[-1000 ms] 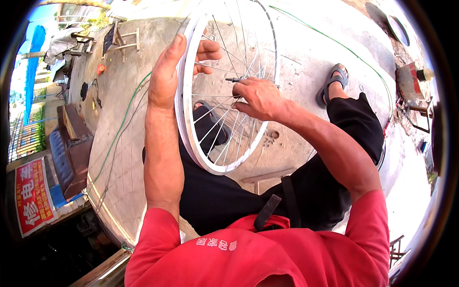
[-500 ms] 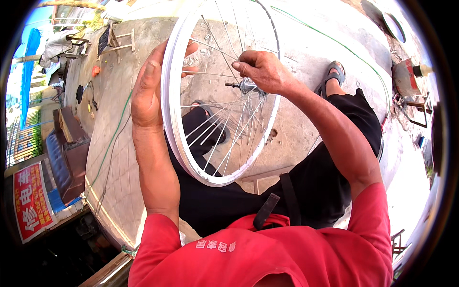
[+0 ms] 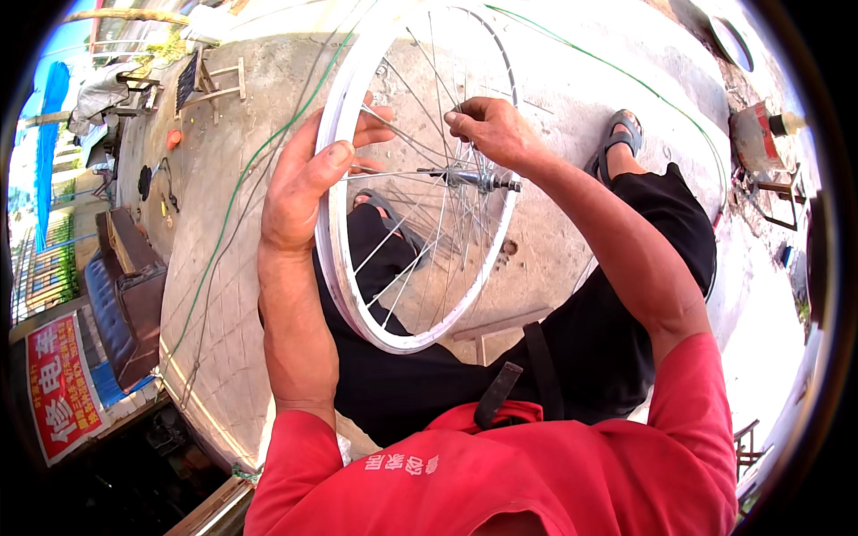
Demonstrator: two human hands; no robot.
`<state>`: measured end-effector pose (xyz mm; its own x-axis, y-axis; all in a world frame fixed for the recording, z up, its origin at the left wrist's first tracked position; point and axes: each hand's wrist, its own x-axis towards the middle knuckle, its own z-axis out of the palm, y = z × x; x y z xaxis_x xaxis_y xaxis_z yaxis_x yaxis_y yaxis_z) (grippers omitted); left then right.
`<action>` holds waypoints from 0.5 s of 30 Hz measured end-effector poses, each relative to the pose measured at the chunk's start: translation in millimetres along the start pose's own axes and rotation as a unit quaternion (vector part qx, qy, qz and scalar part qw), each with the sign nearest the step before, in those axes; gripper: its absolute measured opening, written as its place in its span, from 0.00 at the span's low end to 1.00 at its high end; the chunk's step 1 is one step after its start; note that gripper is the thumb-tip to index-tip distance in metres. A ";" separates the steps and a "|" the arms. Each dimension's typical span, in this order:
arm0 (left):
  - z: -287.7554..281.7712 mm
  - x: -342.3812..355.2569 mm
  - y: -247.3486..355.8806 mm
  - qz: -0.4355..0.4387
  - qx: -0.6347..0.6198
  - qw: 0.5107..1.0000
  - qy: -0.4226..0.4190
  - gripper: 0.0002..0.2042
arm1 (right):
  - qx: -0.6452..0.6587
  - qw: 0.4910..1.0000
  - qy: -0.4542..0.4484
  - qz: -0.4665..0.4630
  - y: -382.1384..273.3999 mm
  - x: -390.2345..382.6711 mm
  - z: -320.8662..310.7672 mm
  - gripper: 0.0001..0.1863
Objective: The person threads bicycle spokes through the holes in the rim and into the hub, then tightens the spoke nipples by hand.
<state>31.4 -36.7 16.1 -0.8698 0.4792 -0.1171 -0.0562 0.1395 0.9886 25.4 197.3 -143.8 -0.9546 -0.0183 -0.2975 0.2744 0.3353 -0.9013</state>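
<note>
My left hand (image 3: 299, 183) grips the white bicycle wheel rim (image 3: 333, 268) at its left side, thumb on the near face and fingers curled round behind it. My right hand (image 3: 492, 132) is closed in a pinch on a thin spoke (image 3: 433, 98) inside the upper part of the wheel. Below that hand the silver hub (image 3: 469, 177) with its threaded axle shows among many loosely crossing spokes. The wheel is held tilted above my black-trousered legs (image 3: 608, 268).
Concrete floor (image 3: 206, 268) carries a green hose (image 3: 234, 198) and an orange container (image 3: 173, 139). At left are a wooden stool (image 3: 214, 85), a brown couch (image 3: 125, 299) and a red sign (image 3: 63, 384). A red-and-grey bucket (image 3: 755, 143) stands at right.
My right hand has risen from beside the hub to the upper spokes, uncovering the hub. My left hand has moved somewhat lower and left, and the wheel has shifted downward.
</note>
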 end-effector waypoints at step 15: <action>12.8 2.3 2.1 0.007 0.014 1.000 0.002 0.45 | -0.172 0.964 -0.121 -0.163 -33.2 -42.6 -36.2 0.15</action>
<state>35.6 -24.2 16.7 -0.8720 0.4787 -0.1021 -0.0295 0.1568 0.9872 52.8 221.1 -89.8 -0.9169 -0.3814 -0.1177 -0.1312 0.5665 -0.8136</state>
